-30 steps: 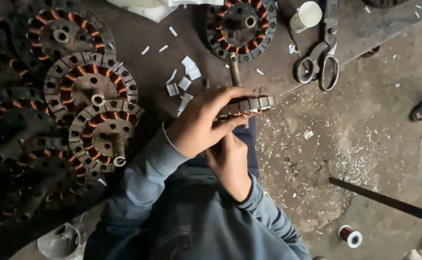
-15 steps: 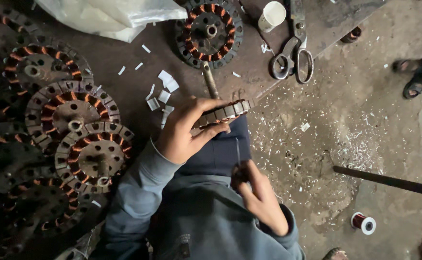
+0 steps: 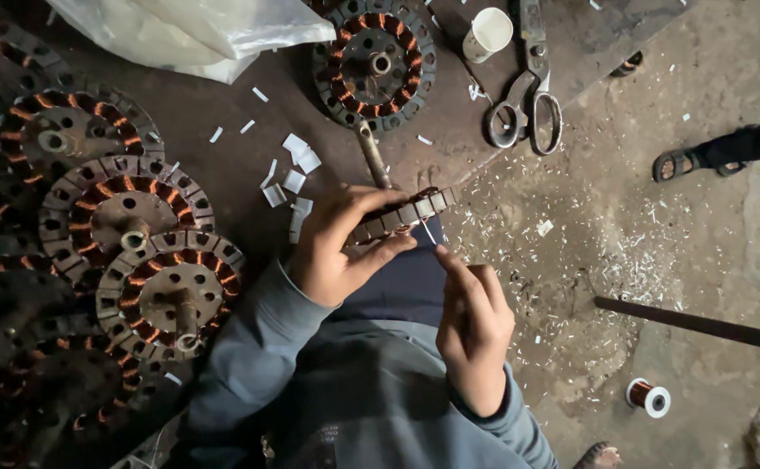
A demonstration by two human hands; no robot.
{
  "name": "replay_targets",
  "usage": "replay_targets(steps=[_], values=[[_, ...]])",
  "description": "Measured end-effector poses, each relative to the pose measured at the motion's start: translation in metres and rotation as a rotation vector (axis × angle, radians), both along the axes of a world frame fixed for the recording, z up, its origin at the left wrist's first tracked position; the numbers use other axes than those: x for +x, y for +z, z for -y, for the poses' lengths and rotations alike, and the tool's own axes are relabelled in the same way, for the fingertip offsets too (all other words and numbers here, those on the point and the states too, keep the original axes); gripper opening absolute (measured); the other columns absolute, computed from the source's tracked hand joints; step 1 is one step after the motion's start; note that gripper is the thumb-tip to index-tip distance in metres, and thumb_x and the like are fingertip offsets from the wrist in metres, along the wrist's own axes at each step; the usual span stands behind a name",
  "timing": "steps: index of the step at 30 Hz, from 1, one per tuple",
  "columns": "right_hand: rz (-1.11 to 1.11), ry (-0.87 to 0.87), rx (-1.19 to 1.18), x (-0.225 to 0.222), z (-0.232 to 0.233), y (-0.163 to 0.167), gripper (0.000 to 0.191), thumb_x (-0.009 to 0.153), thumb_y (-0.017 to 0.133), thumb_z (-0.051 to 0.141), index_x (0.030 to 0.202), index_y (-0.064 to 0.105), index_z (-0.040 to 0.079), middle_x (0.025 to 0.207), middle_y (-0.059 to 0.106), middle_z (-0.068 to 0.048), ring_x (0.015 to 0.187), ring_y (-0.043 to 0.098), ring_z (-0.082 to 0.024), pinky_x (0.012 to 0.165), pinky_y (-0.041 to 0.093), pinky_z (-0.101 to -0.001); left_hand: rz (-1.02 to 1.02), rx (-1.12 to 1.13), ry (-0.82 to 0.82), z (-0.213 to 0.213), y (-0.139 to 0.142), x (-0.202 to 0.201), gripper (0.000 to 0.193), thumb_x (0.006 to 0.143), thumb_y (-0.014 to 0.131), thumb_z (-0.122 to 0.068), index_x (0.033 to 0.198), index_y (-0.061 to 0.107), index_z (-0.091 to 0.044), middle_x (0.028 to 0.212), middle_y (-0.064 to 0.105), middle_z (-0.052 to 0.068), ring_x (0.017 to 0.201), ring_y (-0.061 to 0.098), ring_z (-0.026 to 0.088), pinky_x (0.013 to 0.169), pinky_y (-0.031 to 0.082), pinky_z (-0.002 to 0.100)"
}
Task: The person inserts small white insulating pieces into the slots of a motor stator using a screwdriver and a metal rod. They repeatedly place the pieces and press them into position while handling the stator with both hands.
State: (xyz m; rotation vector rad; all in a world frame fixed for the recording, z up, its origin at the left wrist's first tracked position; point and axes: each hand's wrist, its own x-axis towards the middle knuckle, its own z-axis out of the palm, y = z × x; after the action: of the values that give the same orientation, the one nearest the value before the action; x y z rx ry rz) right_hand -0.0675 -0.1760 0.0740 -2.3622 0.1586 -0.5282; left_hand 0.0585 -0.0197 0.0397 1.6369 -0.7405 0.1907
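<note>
My left hand (image 3: 345, 247) grips a round motor stator (image 3: 406, 211), held on edge above my lap, with its slotted rim facing up. My right hand (image 3: 475, 326) is just below and right of it. Its thumb and forefinger pinch a thin white strip (image 3: 430, 231) that runs up to the stator's rim. A metal shaft (image 3: 373, 156) sticks out from behind the stator toward the workbench. My grey sleeves and dark lap fill the lower middle of the view.
Several copper-wound stators (image 3: 141, 217) are stacked at left, and another one (image 3: 375, 61) lies at top. Nearby are white paper bits (image 3: 295, 172), large scissors (image 3: 523, 108), a white cup (image 3: 488, 33) and a plastic bag (image 3: 197, 30). On the floor are a dark rod (image 3: 701, 323), a copper wire spool (image 3: 649, 397) and another person's sandalled foot (image 3: 682, 161).
My right hand pulled away from the stator toward the lower right, then came back up with its fingertips at the rim. My left hand kept hold of the stator.
</note>
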Motion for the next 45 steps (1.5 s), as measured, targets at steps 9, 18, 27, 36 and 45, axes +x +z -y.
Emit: replay_targets(steps=[9, 18, 27, 36, 45], values=[[-0.273, 0.024, 0.356, 0.005, 0.005, 0.009, 0.041, 0.094, 0.058, -0.010, 0.133, 0.065, 0.001, 0.075, 0.064, -0.011, 0.066, 0.060, -0.013, 0.065, 0.052, -0.0239, 0.031, -0.033, 0.032, 0.003, -0.002, 0.000, 0.038, 0.092, 0.084, -0.014, 0.122, 0.065, -0.003, 0.115, 0.069, 0.010, 0.107, 0.069, 0.028, 0.094, 0.054, 0.038], [-0.127, -0.026, -0.070, 0.002, -0.013, 0.007, 0.044, 0.093, 0.058, -0.013, 0.134, 0.067, 0.001, 0.078, 0.062, -0.017, 0.060, 0.053, -0.017, 0.058, 0.047, -0.0268, 0.077, -0.033, 0.076, 0.005, 0.000, -0.002, 0.036, 0.091, 0.084, -0.014, 0.120, 0.065, -0.003, 0.109, 0.070, 0.010, 0.098, 0.070, 0.028, 0.088, 0.053, 0.038], [-0.016, 0.003, -0.015, 0.002, -0.019, 0.014, 0.048, 0.091, 0.053, -0.016, 0.135, 0.061, 0.002, 0.097, 0.067, -0.022, 0.070, 0.064, -0.022, 0.064, 0.052, -0.0284, 0.129, -0.011, 0.107, 0.010, 0.001, -0.009, 0.040, 0.091, 0.085, -0.012, 0.123, 0.063, -0.003, 0.112, 0.070, 0.010, 0.094, 0.066, 0.028, 0.085, 0.051, 0.038], [-0.089, -0.027, -0.049, 0.002, -0.010, 0.013, 0.047, 0.090, 0.064, -0.012, 0.134, 0.066, 0.005, 0.070, 0.048, -0.012, 0.053, 0.043, -0.018, 0.051, 0.039, -0.0301, 0.147, -0.023, 0.127, 0.013, -0.004, -0.005, 0.039, 0.089, 0.087, -0.014, 0.119, 0.064, -0.004, 0.112, 0.071, 0.009, 0.094, 0.067, 0.026, 0.084, 0.050, 0.038], [-0.166, 0.066, 0.063, 0.003, 0.009, 0.018, 0.048, 0.089, 0.065, -0.012, 0.133, 0.068, 0.006, 0.066, 0.051, -0.010, 0.054, 0.044, -0.011, 0.053, 0.042, -0.0247, 0.128, -0.034, 0.063, 0.009, -0.003, -0.004, 0.037, 0.089, 0.084, -0.013, 0.118, 0.065, -0.001, 0.109, 0.072, 0.010, 0.092, 0.068, 0.027, 0.084, 0.052, 0.038]])
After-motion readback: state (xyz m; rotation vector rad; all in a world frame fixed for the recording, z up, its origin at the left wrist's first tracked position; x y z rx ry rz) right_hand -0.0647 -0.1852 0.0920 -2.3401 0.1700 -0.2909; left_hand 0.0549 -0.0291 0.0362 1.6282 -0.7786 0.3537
